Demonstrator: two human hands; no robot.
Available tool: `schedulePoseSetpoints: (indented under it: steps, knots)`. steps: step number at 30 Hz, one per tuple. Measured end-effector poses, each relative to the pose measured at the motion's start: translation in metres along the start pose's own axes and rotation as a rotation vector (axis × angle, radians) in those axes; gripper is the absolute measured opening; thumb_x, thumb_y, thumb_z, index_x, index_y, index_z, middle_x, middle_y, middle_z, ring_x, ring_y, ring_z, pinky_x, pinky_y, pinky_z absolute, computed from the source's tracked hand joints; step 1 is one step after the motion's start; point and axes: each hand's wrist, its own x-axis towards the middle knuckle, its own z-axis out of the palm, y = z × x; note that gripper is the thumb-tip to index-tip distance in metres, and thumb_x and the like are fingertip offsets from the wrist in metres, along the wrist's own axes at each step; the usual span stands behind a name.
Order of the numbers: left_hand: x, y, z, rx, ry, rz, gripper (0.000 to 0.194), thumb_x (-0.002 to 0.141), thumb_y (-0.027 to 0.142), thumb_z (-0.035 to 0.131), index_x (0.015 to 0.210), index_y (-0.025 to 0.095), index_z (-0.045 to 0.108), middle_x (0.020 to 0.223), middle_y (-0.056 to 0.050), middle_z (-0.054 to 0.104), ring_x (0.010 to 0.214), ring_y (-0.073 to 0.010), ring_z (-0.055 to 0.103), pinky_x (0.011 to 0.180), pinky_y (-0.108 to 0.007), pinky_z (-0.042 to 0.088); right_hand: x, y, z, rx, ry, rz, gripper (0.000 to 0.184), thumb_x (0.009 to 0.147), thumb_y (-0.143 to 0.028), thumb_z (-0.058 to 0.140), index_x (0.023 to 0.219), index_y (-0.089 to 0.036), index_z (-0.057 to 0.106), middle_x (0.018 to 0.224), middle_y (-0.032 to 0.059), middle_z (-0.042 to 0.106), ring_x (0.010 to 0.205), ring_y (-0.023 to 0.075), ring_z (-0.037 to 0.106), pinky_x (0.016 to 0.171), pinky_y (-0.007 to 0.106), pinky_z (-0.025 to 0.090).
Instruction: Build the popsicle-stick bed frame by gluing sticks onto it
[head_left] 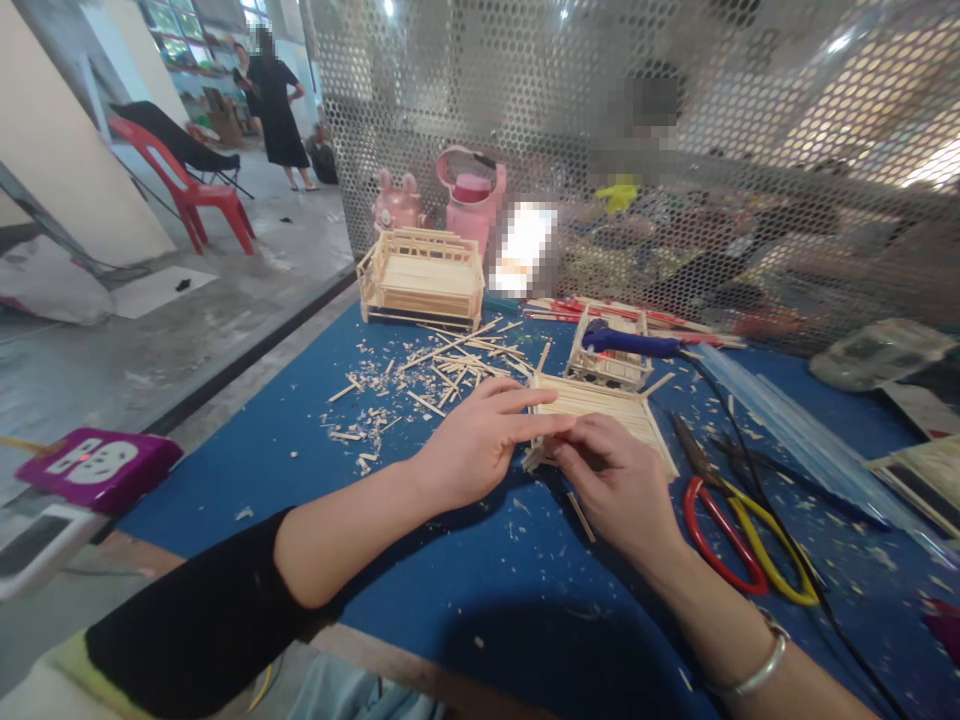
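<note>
A small model of pale wooden sticks [592, 398], with a flat slatted panel and posts sticking up at its corners, lies on the blue table in front of me. My left hand [480, 440] reaches over its left edge, index and middle fingers stretched across the slats; the thumb is hidden. At the model's near side is my right hand [619, 475], thumb and fingers pinched together close to the left fingertips. Whatever sits in that pinch is hidden by the fingers. One loose stick [580, 517] lies below the right hand.
A finished-looking stick bed [424, 275] stands at the back left, near pink bottles [471, 195]. Stick offcuts [457, 365] litter the table. A blue glue gun [634, 343] rests on a small stick frame [609, 372]. Scissors [724, 540], pliers [787, 468] and a cable lie right. Perforated metal [465, 90] rises behind.
</note>
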Motion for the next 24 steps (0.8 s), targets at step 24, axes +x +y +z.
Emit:
schedulePoseSetpoints:
  steps: [24]
  knots:
    - [0.0012,0.0049,-0.0003,-0.099,0.04,0.029,0.05,0.083,-0.002,0.034,0.126,0.017,0.051,0.124,-0.011,0.061,0.113,-0.0167,0.055,0.093,-0.039,0.048,0.0011,-0.0005,0.0007,0.018,0.003,0.003,0.012,0.085,-0.021,0.056,0.075,-0.021,0.062,0.074,0.0021,0.065,0.074,0.0169,0.058,0.068,0.031,0.046]
